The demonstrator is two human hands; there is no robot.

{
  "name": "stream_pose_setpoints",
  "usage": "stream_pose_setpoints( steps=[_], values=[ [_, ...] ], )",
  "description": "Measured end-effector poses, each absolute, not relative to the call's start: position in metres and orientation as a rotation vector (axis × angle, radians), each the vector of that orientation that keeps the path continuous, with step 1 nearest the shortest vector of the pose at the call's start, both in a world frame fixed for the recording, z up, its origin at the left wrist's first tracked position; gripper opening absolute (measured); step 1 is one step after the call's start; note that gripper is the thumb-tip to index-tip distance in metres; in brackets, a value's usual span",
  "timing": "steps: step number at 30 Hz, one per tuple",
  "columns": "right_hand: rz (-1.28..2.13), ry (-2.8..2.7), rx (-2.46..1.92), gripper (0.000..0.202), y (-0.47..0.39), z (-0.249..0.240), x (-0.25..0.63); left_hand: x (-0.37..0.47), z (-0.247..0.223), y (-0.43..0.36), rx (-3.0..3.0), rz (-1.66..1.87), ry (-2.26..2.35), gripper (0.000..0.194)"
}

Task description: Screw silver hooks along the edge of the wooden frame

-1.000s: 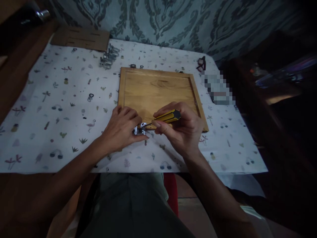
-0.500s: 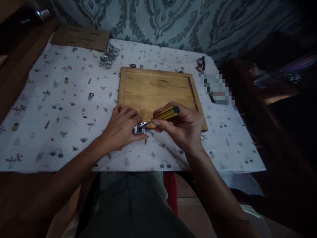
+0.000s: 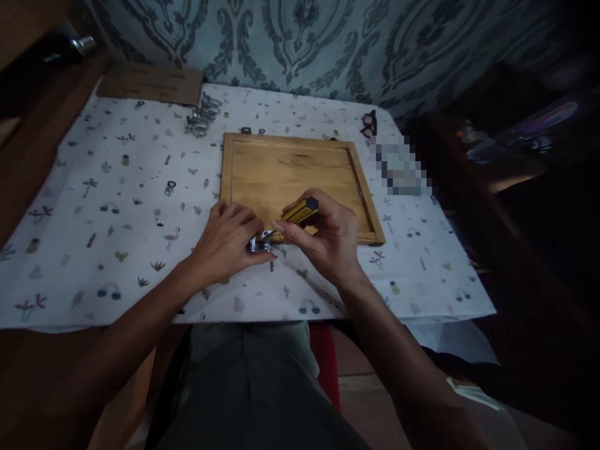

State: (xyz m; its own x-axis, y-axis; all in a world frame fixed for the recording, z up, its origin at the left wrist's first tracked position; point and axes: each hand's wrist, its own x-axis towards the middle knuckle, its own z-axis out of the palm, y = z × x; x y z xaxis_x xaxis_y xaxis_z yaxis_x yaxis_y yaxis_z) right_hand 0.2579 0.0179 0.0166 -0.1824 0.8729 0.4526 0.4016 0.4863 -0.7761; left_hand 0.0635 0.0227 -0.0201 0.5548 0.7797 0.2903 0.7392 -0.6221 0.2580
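Note:
A framed wooden panel (image 3: 290, 162) lies flat on the table. At its near edge sits a shiny metal hinge (image 3: 260, 245). My left hand (image 3: 229, 240) is closed about the hinge and the panel's edge, its thumb stretched below the metal and its other fingers bent on the wood. In my right hand (image 3: 328, 234), closed, is a screwdriver (image 3: 302, 210) with a yellow and black handle. It slants down to the left, and its shaft reaches the hinge. The exact contact of the tip is too small to make out.
The table wears a white printed cloth (image 3: 140, 250). Several metal hinges (image 3: 202, 115) lie by a cardboard piece (image 3: 150, 84) at the back left. A small dark-and-metal part (image 3: 169, 187) rests left of the panel. Glasses (image 3: 369, 124) and a blurred-out object (image 3: 400, 165) are at the right.
The view has shifted slightly. My right hand has turned and moved a little left with the screwdriver, whose handle now sits closer to the hinge. My left hand keeps its hold.

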Motion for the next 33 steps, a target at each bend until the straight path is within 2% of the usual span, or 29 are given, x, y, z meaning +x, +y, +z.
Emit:
stream_pose_setpoints(
  steps=[12,20,24,29,33],
  values=[
    [0.653,-1.784,-1.01,0.042,0.026,0.013,0.254,0.059,-0.014,0.022,2.596,0.554,1.322,0.054],
    [0.63,-1.805,-0.981,0.036,0.023,0.016,0.252,0.062,0.057,0.014,2.194,1.226,1.091,0.029],
    [0.554,-1.809,-0.956,0.031,0.022,0.014,0.248,0.079,0.069,0.013,2.366,1.225,1.054,0.007],
    [0.595,-1.846,-0.885,0.024,0.025,0.015,0.258,0.086,0.063,0.014,2.404,1.221,1.073,0.007],
    [0.592,-2.088,-0.776,0.019,0.027,0.007,0.281,0.084,0.062,0.013,2.42,1.246,1.069,0.007]
  ],
)
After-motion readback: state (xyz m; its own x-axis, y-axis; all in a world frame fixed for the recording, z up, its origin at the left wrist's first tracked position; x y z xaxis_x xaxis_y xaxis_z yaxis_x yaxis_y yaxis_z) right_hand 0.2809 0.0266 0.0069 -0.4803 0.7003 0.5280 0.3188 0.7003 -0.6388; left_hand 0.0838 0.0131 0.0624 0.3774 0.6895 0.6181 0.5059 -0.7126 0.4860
